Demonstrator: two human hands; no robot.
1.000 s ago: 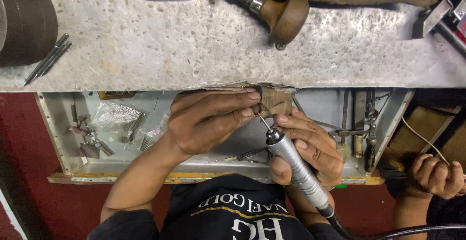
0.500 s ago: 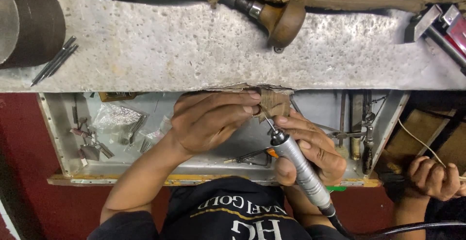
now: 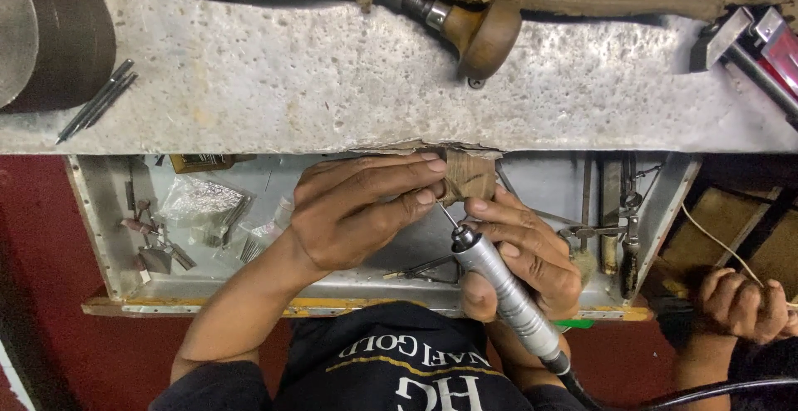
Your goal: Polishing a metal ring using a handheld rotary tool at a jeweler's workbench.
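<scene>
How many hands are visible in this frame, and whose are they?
3. The wearer's left hand pinches at the wooden peg; the right hand holds the rotary handpiece. Another person's hand is at the lower right; their other may be hidden.

The left hand point(image 3: 357, 216) is stretched forward, fingers pinched together at the tips. The right hand point(image 3: 524, 253) is curled shut, wrist bent inward.
</scene>
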